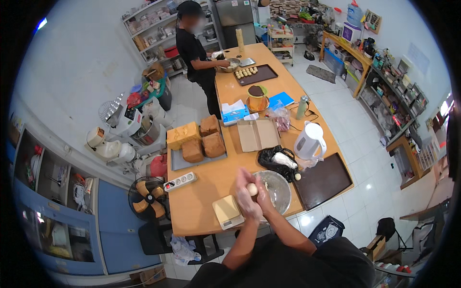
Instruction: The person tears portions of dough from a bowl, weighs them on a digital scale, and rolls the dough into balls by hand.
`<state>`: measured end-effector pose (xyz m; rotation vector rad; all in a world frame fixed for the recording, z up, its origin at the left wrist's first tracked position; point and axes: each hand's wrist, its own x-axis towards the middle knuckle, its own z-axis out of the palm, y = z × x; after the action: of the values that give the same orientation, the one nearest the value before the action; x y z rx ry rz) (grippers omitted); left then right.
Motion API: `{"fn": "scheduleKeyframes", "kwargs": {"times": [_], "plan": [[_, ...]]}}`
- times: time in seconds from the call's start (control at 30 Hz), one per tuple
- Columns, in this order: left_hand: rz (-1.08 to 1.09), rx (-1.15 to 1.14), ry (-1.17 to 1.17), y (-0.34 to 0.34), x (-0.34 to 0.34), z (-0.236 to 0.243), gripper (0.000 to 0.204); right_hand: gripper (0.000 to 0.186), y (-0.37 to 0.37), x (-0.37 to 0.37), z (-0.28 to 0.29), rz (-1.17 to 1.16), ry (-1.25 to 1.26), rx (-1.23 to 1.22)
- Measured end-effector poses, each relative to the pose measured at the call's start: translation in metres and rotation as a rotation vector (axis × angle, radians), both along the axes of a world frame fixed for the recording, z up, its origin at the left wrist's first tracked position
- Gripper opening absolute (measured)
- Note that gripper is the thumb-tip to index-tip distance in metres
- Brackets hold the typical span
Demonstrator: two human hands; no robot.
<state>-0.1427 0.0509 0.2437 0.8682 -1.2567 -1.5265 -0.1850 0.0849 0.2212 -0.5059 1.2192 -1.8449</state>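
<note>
A small pale dough ball [252, 189] sits between my two palms, above the table's near end. My left hand [244, 196] lies along its left side, and my right hand [263, 196] closes in from the right. Just behind and to the right of my hands is a metal mixing bowl [284, 193], its inside partly hidden by my right hand. To the left rests a kitchen scale [232, 222] with a pale yellow slab [225, 209] on it. Another small dough ball [297, 177] lies at the far left corner of a dark baking tray [326, 185].
Beyond the bowl are a black plastic bag [269, 161], a white kettle [309, 140] and an open cardboard box [258, 136]. Bread loaves fill a tray [180, 164] at left, near a power strip [180, 181]. A co-worker [191, 53] handles a bowl beside a tray of dough balls [246, 72].
</note>
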Motion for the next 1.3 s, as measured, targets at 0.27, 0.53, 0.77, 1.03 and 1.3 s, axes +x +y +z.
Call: {"fn": "scheduleKeyframes", "kwargs": {"times": [0.27, 0.53, 0.77, 1.03, 1.3], "plan": [[0.036, -0.012, 0.041, -0.010, -0.005, -0.012, 0.059, 0.067, -0.007, -0.012, -0.006, 0.037, 0.055, -0.115], [0.031, -0.047, 0.104, -0.007, -0.008, 0.001, 0.065, 0.066, -0.017, -0.015, -0.012, -0.027, 0.196, -0.044], [0.055, -0.107, 0.061, -0.011, -0.014, -0.003, 0.061, 0.070, -0.016, -0.013, 0.005, 0.007, -0.090, -0.290], [-0.185, 0.224, 0.271, 0.014, -0.013, 0.012, 0.060, 0.067, -0.020, -0.021, 0.007, 0.052, -0.050, -0.233], [-0.125, -0.029, 0.476, 0.022, 0.001, -0.018, 0.062, 0.070, -0.020, -0.008, 0.008, 0.153, -0.190, -0.367]]}}
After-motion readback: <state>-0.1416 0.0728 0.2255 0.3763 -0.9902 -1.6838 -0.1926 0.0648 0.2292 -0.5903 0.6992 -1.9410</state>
